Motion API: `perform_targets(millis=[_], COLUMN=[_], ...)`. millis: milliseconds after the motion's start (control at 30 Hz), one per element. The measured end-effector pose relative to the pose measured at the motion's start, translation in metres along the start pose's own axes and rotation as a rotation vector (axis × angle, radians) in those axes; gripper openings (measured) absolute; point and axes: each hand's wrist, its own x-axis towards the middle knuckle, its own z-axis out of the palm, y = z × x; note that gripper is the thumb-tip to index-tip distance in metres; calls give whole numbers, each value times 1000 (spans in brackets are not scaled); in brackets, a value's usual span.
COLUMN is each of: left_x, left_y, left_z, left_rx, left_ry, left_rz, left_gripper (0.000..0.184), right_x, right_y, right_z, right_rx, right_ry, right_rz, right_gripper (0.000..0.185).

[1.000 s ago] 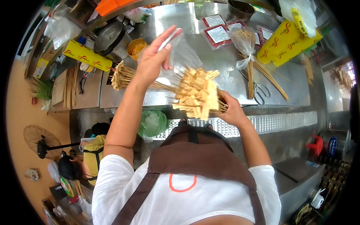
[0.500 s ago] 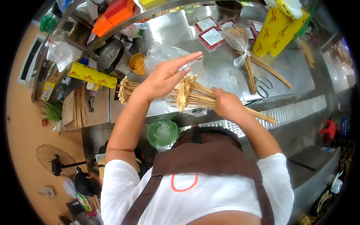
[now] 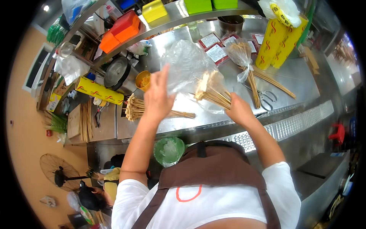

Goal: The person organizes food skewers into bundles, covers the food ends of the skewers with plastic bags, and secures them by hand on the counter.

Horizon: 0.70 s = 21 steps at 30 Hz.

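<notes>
My right hand (image 3: 240, 108) is closed around the sticks of a bundle of skewers (image 3: 215, 95), with pale food pieces bunched at the far end. Clear film of a plastic bag (image 3: 183, 63) lies around those food ends; how far they sit inside it is hard to tell. To the left, my left hand (image 3: 157, 95) is raised with fingers stretched up and thumb apart, slightly blurred, holding nothing visible. A second skewer bundle (image 3: 135, 107) lies on the steel table (image 3: 160, 128) beneath my left wrist, its sticks pointing right.
A bagged skewer bundle (image 3: 244, 53) and scissors (image 3: 268, 99) lie to the right, near yellow rolls (image 3: 276, 44). Red packs with white labels (image 3: 216, 53) sit behind. A yellow cup (image 3: 143, 80) stands left. Below the table edge is a green-lined bin (image 3: 169, 151); another person (image 3: 110, 183) is lower left.
My left hand has moved left, away from the held skewers. The skewers' food ends have gone right and up against the clear bag, which is now more spread out. The view has shifted slightly.
</notes>
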Motion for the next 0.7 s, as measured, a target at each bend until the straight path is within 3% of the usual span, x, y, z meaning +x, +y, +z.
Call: perform_targets(millis=[100,133,167,233,300,367,433,467,500,567,633,700], left_x=[2,-1,-6,-18,-31,-35,-39,-40,-41,-48,-60,-55], left_y=[-25,-27,-27,-19,27,58,74,80,78,58,30,10], left_z=[5,8,17,41,63,75,76,76,69,48,55,71], left_rx=[168,143,140,-35,-266,-400,-485,-565,-573,-569,-819,-1212], left_ry=[-35,-79,-71,-27,41,32,-27,-95,-88,-14,278,390], left_rz=[-10,24,17,116,205,187,152,112,119,266,82,-330], left_gripper=[61,48,48,36,28,30,31,31,31,39,53,61], right_x=[0,1,3,8,15,27,44,46,46,50,53,51], right_y=[6,6,8,5,-12,-9,11,11,6,2,-5,-23], right_z=[-7,-6,-2,5,16,37,60,62,65,61,52,45], right_rx=[-44,-52,-48,-49,213,229,683,674,1036,1389,535,509], right_ry=[-43,-46,-20,7,89,160,-75,-68,-42,-6,279,261], right_rz=[4,-4,16,34,120,128,-55,-57,71,199,-116,-72], right_gripper=[28,28,33,38,52,62,60,60,60,60,63,70])
